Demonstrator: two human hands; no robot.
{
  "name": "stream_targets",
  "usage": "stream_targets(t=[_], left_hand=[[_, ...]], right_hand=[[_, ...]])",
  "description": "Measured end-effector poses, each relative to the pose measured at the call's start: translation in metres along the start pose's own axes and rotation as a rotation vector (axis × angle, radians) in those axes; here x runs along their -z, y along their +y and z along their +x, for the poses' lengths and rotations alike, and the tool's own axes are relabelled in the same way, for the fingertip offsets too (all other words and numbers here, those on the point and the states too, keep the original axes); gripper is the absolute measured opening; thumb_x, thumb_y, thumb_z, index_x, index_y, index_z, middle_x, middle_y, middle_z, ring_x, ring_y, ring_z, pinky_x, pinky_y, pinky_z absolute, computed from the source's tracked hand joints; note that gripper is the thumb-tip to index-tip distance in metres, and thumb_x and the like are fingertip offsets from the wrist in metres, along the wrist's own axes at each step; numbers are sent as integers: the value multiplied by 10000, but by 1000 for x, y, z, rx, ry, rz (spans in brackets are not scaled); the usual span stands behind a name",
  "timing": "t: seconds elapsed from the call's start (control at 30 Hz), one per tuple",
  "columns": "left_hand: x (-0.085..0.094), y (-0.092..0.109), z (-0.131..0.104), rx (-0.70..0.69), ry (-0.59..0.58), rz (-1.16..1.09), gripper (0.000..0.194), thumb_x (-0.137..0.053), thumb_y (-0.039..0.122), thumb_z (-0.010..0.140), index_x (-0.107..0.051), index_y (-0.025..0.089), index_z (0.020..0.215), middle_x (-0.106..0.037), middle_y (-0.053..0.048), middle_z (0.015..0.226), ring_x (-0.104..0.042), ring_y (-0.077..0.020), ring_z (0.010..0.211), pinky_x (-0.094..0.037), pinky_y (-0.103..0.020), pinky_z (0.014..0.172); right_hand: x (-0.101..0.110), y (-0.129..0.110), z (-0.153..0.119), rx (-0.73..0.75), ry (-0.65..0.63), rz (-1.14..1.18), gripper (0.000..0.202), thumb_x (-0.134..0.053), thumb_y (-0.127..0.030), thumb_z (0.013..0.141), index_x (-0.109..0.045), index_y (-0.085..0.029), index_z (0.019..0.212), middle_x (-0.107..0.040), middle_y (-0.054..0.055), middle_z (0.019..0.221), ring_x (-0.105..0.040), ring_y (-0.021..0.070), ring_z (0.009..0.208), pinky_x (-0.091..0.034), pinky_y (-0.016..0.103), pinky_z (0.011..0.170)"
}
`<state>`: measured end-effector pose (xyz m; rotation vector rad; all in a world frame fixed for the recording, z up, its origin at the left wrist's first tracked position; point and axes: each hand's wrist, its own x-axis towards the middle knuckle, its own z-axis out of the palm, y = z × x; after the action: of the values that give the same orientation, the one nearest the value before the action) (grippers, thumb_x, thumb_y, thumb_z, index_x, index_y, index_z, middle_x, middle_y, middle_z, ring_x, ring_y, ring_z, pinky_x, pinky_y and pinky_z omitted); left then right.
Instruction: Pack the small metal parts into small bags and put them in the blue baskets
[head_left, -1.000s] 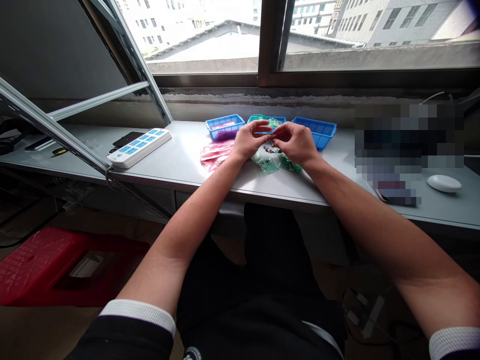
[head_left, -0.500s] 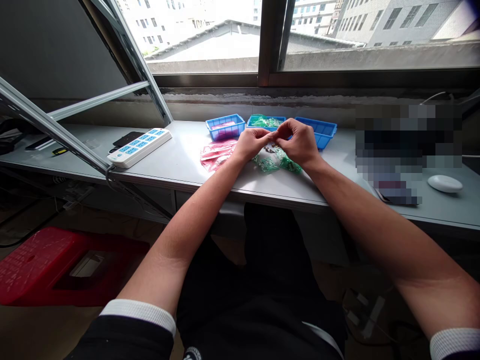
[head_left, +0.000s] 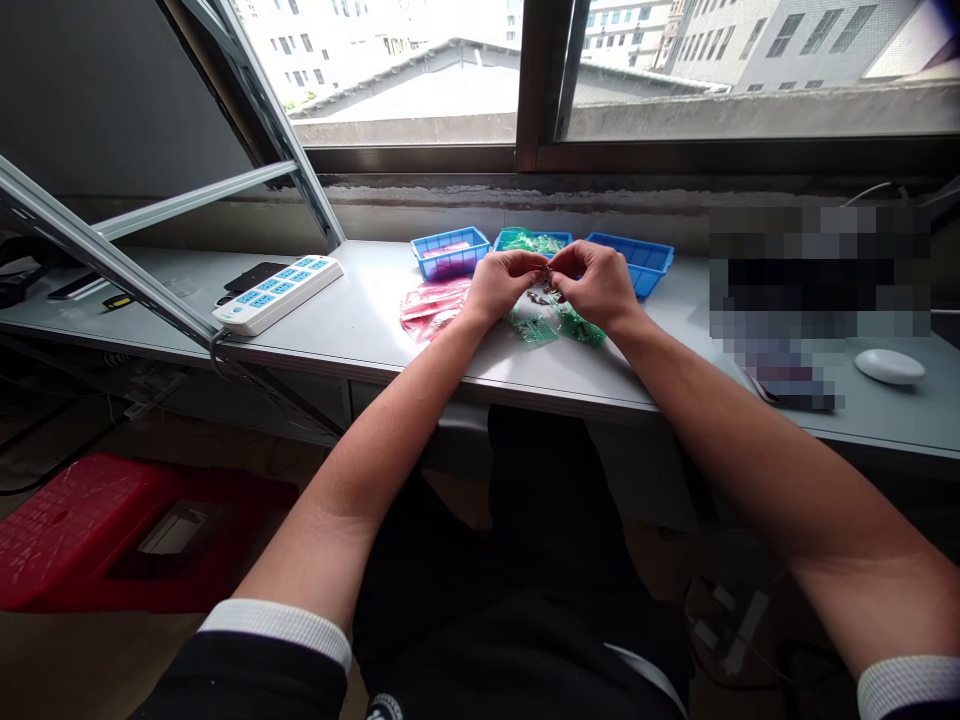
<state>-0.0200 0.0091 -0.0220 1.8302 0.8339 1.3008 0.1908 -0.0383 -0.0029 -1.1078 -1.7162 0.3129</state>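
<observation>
My left hand (head_left: pixel 502 285) and my right hand (head_left: pixel 600 283) meet above the table, thumbs and forefingers pinched together. Between their fingertips is a small shiny metal piece (head_left: pixel 548 271), too small to make out fully. Several brownish metal pieces (head_left: pixel 537 297) lie on the tabletop just beneath. Below them, nearer to me, are a clear green-printed plastic bag (head_left: pixel 535 329) and a crumpled green bag (head_left: pixel 582 327). Flat pink plastic bags (head_left: pixel 431 308) lie left of my left hand, partly hidden behind it.
Three blue baskets line the back: one with pink bags (head_left: pixel 425 270), one with green bags (head_left: pixel 501 252), and one (head_left: pixel 652 262) partly behind my right hand. A white power strip (head_left: pixel 274 300) and metal frame (head_left: pixel 289 165) stand left. A white mouse (head_left: pixel 890 367) lies right.
My fingertips have drawn slightly apart, and the small metal piece now shows between them. Both hands stay in nearly the same place, and the bags and baskets have not moved.
</observation>
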Motion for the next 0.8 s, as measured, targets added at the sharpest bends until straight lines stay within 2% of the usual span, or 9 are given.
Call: stream_targets(t=[0.33,0.47,0.63,0.7,0.8], left_hand=[[1,-1,-2,-57,13,81,227,-931,99,1055,-1039,218,1215,-1020,-99,1273,-980,-313,1254,-766,-458,1219],[1,-7,0,-83,-4,47,239,-921,66,1029,-1030,188,1203,-1018,-120,1262,-985,-319,1237,-775,-461,1189],[-2,-21,10,-91,4,-72,355,-853,-15,1013,-970,181,1285,-1012,-102,1299,-981,-274,1270,-751,-416,1214],[-2,-22,11,-86,22,-64,296,-861,47,1052,-954,188,1296,-1006,-102,1320,-972,-267,1276,-741,-392,1191],[-2,-15,7,-68,37,23,143,-899,257,1130,-967,205,1244,-1002,-100,1293,-952,-268,1234,-724,-359,1111]], right_hand=[[1,-4,-2,19,6,-47,128,-870,-154,950,-846,-279,968,-939,86,1011,-886,338,938,-766,554,942],[1,-4,-2,10,7,-51,176,-874,-105,900,-857,-270,960,-934,80,990,-897,343,932,-777,561,963],[1,-6,-4,-51,9,26,256,-902,-139,921,-901,-257,1148,-939,60,981,-917,327,884,-799,564,980],[0,-6,-4,-47,0,52,182,-888,-178,968,-907,-259,1130,-938,61,971,-917,318,860,-803,564,973],[-1,-4,-2,-53,24,70,75,-934,-274,996,-869,-273,1034,-945,77,996,-923,332,868,-805,568,924]])
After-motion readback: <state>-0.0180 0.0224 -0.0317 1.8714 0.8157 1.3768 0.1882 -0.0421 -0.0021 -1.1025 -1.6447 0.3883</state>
